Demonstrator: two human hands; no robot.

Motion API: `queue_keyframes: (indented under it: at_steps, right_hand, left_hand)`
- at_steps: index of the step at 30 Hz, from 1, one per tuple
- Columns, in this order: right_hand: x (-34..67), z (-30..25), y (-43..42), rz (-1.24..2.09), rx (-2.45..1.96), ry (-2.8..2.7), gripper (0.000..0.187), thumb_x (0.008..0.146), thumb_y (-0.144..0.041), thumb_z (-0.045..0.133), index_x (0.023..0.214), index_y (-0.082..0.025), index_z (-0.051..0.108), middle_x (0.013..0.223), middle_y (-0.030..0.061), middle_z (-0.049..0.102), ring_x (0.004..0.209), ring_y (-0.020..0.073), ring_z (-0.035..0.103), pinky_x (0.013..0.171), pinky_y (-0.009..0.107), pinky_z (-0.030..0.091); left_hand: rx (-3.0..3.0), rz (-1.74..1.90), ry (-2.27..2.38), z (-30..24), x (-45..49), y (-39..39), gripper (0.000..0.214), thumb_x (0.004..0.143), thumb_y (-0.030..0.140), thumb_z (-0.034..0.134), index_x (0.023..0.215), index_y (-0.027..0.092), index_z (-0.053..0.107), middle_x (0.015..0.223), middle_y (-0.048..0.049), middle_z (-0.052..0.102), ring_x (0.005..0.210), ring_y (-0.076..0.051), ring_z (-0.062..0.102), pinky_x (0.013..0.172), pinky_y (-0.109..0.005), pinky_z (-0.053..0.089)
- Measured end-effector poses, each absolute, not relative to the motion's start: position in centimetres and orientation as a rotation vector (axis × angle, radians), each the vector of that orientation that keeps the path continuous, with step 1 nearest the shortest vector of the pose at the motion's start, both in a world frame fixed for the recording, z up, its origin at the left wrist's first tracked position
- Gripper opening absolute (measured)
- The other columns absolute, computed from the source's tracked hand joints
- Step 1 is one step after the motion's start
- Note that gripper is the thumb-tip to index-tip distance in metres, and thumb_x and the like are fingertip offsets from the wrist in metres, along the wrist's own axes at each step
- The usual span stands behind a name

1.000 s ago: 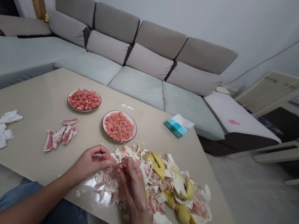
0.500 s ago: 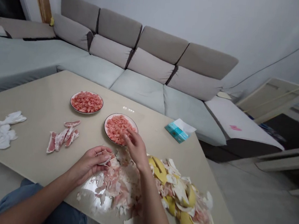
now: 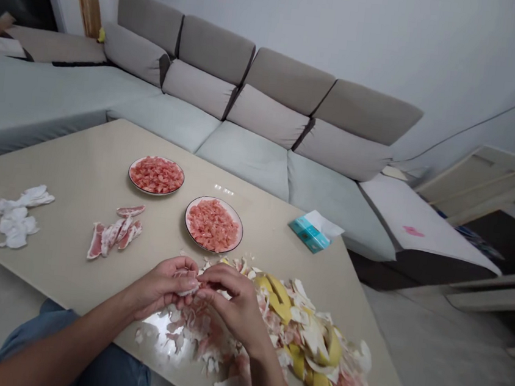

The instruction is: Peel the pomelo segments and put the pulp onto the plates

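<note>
My left hand [image 3: 163,286] and my right hand [image 3: 232,304] meet over the near edge of the beige table [image 3: 78,186]. Both pinch a small pomelo piece [image 3: 188,288] between their fingertips. Under and to the right of them lies a heap of yellow rind and white-pink peel scraps [image 3: 301,339]. Just beyond the hands stands a plate of peeled pink flesh [image 3: 214,224]. A second such plate [image 3: 156,175] sits farther back left. Several unpeeled pink segments [image 3: 115,234] lie to the left.
Crumpled white tissues [image 3: 19,217] lie at the table's left. A teal tissue pack [image 3: 314,231] sits near the far right edge. A grey sofa [image 3: 245,130] wraps behind the table. My blue-jeaned knee [image 3: 96,366] is under the near edge.
My right hand was at the near plate half a second ago; it has come back and joined the left hand on the piece. The view shifted slightly.
</note>
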State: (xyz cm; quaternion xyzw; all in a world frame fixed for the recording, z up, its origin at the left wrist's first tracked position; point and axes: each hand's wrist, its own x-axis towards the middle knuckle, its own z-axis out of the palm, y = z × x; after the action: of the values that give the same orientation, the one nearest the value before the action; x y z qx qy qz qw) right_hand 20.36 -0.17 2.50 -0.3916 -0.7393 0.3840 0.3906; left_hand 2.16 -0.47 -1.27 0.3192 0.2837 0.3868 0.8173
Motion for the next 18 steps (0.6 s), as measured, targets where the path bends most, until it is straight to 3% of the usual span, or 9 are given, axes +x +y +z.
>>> queue_keyframes:
  at_steps: [7,14,18]
  right_hand:
    - [20.8,3.3,-0.6,0.99,-0.966,-1.97,0.009,0.08,-0.025,0.072,0.088,-0.026,0.076,0.084,0.0045,0.073,0.08,0.0205,0.066,0.075,0.034,0.052]
    - [20.3,1.5,-1.3,0.748,-1.08,-1.818,0.011,0.085,-0.023,0.065,0.093,-0.025,0.072,0.089,0.0066,0.069,0.081,0.0201,0.064,0.068,0.032,0.054]
    - [19.9,1.0,-1.3,0.814,-1.1,-1.81,0.006,0.085,-0.023,0.064,0.087,-0.023,0.069,0.088,0.0059,0.065,0.081,0.0191,0.061,0.067,0.03,0.054]
  left_hand:
    - [0.706,0.703,0.588,-1.3,1.6,-0.4,0.03,0.073,0.028,0.076,0.091,0.017,0.055,0.07,0.0013,0.059,0.052,-0.007,0.054,0.044,-0.015,0.038]
    - [0.709,0.929,0.652,-1.1,2.2,-0.4,0.03,0.075,0.027,0.076,0.095,0.017,0.056,0.081,0.0002,0.062,0.067,-0.008,0.059,0.068,-0.022,0.047]
    - [0.752,0.974,0.712,-1.0,2.5,-0.6,0.029,0.073,0.031,0.076,0.091,0.017,0.058,0.079,0.0006,0.062,0.065,-0.009,0.058,0.066,-0.022,0.045]
